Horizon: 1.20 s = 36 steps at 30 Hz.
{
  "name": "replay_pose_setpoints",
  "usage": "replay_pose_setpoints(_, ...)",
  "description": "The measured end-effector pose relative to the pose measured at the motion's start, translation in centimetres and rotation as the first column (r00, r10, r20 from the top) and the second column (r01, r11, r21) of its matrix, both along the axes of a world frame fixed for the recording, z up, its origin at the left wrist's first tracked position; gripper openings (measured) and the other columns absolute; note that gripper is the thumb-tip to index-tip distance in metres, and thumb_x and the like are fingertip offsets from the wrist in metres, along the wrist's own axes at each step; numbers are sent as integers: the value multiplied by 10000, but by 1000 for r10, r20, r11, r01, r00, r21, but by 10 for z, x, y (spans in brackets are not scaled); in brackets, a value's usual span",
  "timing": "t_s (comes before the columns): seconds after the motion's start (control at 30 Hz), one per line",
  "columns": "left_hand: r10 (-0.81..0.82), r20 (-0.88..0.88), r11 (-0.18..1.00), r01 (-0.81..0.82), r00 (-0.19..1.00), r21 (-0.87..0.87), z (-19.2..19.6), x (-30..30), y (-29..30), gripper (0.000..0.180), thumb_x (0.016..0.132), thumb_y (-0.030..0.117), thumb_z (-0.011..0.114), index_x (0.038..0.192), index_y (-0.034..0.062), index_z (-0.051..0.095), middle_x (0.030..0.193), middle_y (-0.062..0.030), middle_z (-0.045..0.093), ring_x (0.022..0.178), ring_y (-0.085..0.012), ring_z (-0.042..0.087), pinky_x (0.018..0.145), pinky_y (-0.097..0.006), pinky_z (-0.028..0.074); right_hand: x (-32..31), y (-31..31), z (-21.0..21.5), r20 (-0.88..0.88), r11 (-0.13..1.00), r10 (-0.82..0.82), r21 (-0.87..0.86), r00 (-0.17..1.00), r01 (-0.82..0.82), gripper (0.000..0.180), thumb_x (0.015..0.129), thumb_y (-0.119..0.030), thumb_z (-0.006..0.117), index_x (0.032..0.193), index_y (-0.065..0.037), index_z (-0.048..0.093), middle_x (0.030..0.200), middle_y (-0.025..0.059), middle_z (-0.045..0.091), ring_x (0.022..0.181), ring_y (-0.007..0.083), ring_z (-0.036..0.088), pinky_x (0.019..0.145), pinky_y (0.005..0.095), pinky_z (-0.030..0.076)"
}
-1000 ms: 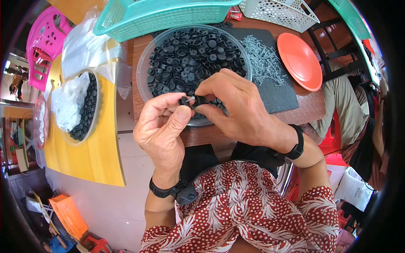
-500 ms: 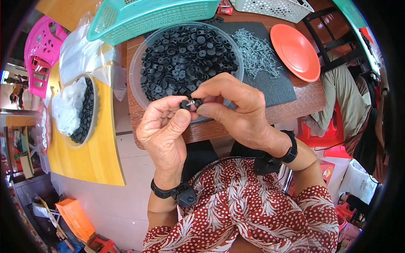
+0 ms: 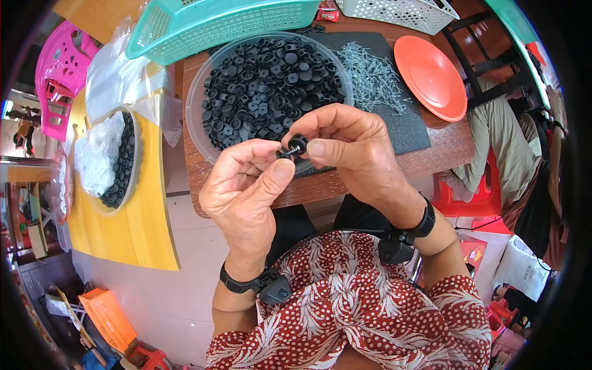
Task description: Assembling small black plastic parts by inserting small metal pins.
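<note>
My left hand (image 3: 242,196) and my right hand (image 3: 357,154) meet over the near rim of a clear round tub (image 3: 192,117) heaped with small black plastic caps. Between right thumb and forefinger I pinch a round black plastic cap (image 3: 299,142). A silvery screw (image 3: 292,150) runs from it toward my left fingertips. They pinch a second small black plastic piece (image 3: 282,153), mostly covered by the fingers. To the right of the tub, a pile of loose screws (image 3: 374,74) lies on a dark grey mat (image 3: 407,132).
An orange-red plate (image 3: 431,77) sits right of the screws. Behind the tub stand a teal basket (image 3: 228,34) and a white basket (image 3: 404,13). On a yellow table (image 3: 123,237) at left is another tub (image 3: 137,166) with black caps and plastic bags. Another person's leg (image 3: 502,142) shows at right.
Both hands have shifted slightly right. The right hand has turned, so the round cap faces up more and the screw shows between the two black pieces at a different slant.
</note>
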<state>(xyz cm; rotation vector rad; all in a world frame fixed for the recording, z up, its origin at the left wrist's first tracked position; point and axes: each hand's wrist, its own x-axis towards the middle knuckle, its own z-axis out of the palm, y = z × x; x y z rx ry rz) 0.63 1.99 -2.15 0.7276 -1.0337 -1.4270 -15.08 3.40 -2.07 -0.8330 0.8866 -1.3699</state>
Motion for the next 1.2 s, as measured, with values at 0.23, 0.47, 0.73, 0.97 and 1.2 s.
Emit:
replay_pose_setpoints(0.23,43,84,997,-38,996,-60,0,-1,1,232,754,-65,711,955,-49,597,874,-87,649,735,-87,588,666,-196,500,1,0,-2,28,999,2,36,1000,-3,200,802,16,639,1001,8,651,891,51,671,766,93,596,695,216,483)
replay_pose_setpoints(0.47,46,121,997,-39,992,-65,2,1,0,220,751,-63,715,937,-47,598,855,-81,650,729,-81,584,668,-195,500,3,-2,-2,-10,999,0,36,1000,0,197,799,21,639,995,3,656,889,48,670,790,98,597,712,227,489)
replay_pose_setpoints(0.73,56,179,997,-46,982,-59,1,1,0,205,753,-38,728,916,-36,604,801,-41,625,691,-57,553,625,-171,463,4,-1,-2,-35,999,-5,35,999,7,197,799,30,634,993,7,654,893,54,668,799,103,599,727,234,492)
replay_pose_setpoints(0.97,78,188,995,-66,979,-71,3,-1,0,191,755,-37,727,903,-35,606,786,-26,613,681,-46,535,615,-166,447,4,-2,-3,-29,1000,-10,22,1000,10,197,801,37,626,996,15,652,899,64,668,804,109,599,727,235,491)
replay_pose_setpoints(1.2,88,198,995,-76,976,-71,0,-1,0,202,746,-40,735,903,-34,609,764,-2,587,662,-34,502,596,-157,420,5,-2,-3,-22,999,-15,29,1000,16,201,796,41,629,993,13,656,900,66,669,788,107,596,707,231,488)
